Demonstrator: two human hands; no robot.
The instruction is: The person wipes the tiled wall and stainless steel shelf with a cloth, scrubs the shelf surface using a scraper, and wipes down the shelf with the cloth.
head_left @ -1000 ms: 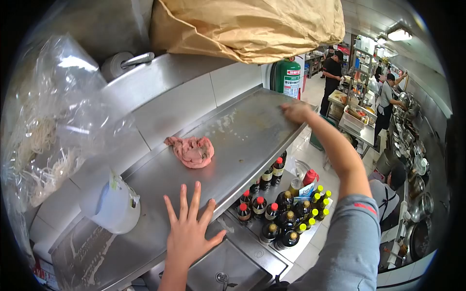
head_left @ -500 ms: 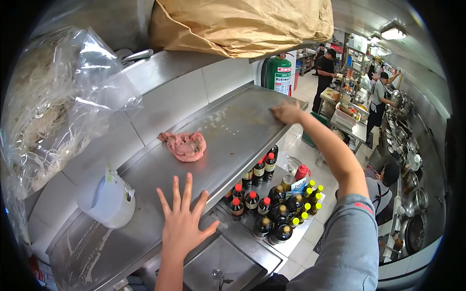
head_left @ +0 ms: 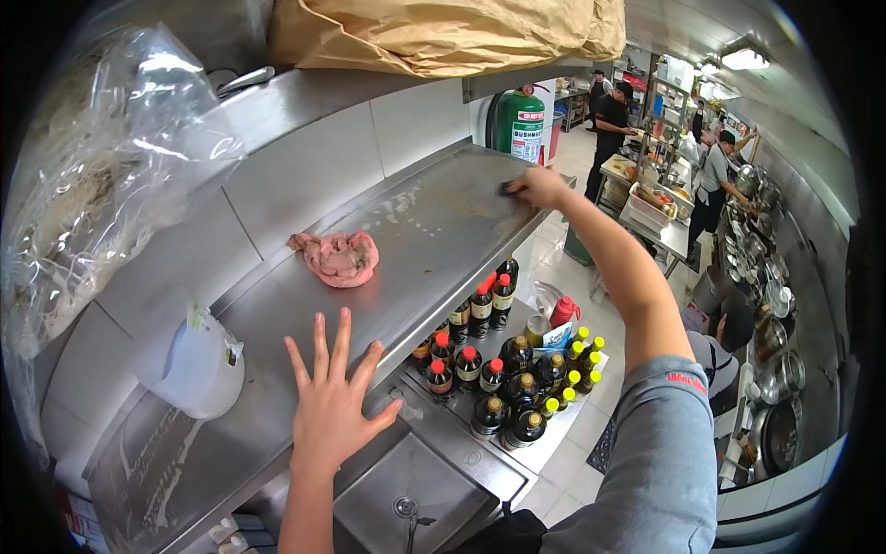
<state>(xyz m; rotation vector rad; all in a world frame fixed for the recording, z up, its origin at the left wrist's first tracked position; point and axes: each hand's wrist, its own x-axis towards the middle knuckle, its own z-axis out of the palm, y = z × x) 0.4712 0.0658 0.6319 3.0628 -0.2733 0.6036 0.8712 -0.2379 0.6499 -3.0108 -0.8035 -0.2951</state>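
Observation:
At the far end of the steel shelf (head_left: 420, 268), my right hand (head_left: 540, 188) is closed around a small dark pad (head_left: 508, 188), probably a scouring pad, pressed to the surface. Most of the pad is hidden by my fingers. My left hand (head_left: 334, 411) has its fingers spread wide over the shelf's front edge and holds nothing. A crumpled pink cloth (head_left: 341, 258) lies on the shelf beyond my left fingertips. Whitish wet streaks and foam spots (head_left: 399, 210) mark the metal between the cloth and my right hand.
A white plastic container (head_left: 198, 369) stands at the shelf's left. Below are a steel sink (head_left: 415, 489) and several dark sauce bottles (head_left: 489, 369). A paper sack (head_left: 452, 37) and a bag of noodles (head_left: 83, 203) sit above. A green extinguisher (head_left: 521, 125) stands behind; co-workers (head_left: 613, 115) are farther off.
My right hand has moved slightly along the far end of the shelf, and the dark pad now shows under it. My view has shifted a little; my left hand stays spread.

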